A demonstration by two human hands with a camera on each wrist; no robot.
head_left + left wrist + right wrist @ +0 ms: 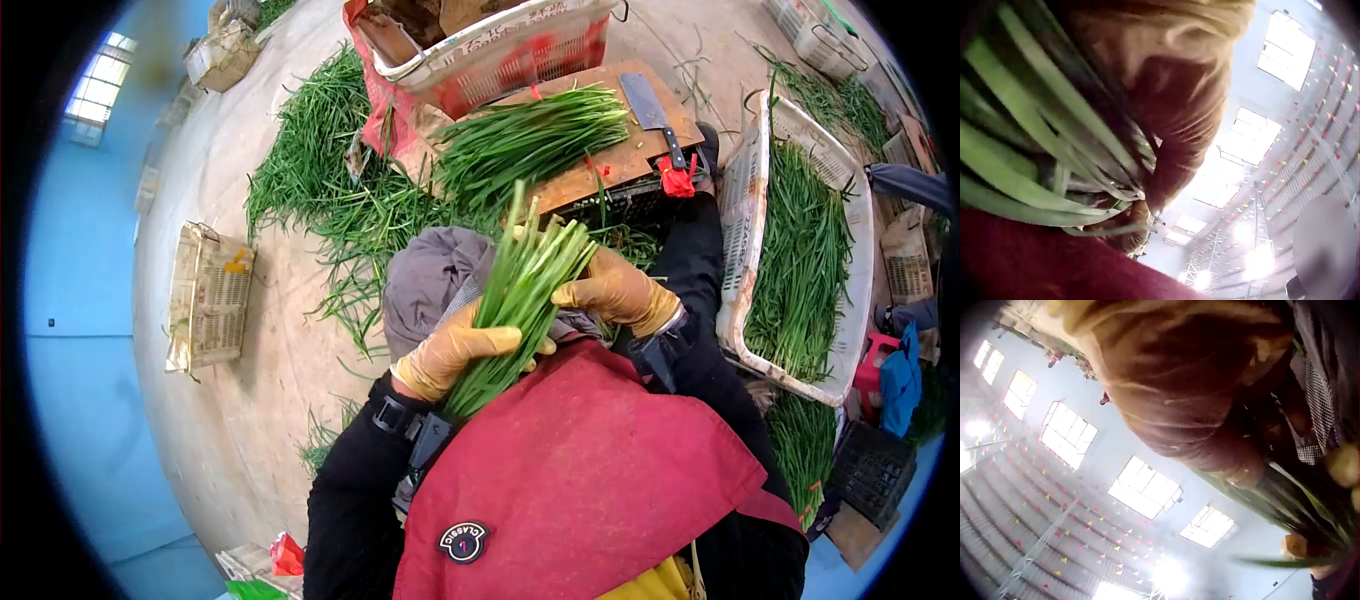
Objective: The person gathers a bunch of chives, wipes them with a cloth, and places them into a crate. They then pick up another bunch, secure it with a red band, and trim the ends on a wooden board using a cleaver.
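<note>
In front of the red apron, both hands wear yellowish gloves and hold a bunch of chives, pale stem ends tilted up and away. My left hand grips its lower part, thumb laid across the blades. On the other side, my right hand curls its fingers round the upper part. Blades of the chives fan out beside the left glove in the left wrist view. The right wrist view has the right glove bent over the stalks, its palm side hidden.
Ahead, a wooden board bears a larger chive bundle and a cleaver; red ties hang by its handle. Loose chives heap at left. A white crate of chives stands right, another crate beyond the board.
</note>
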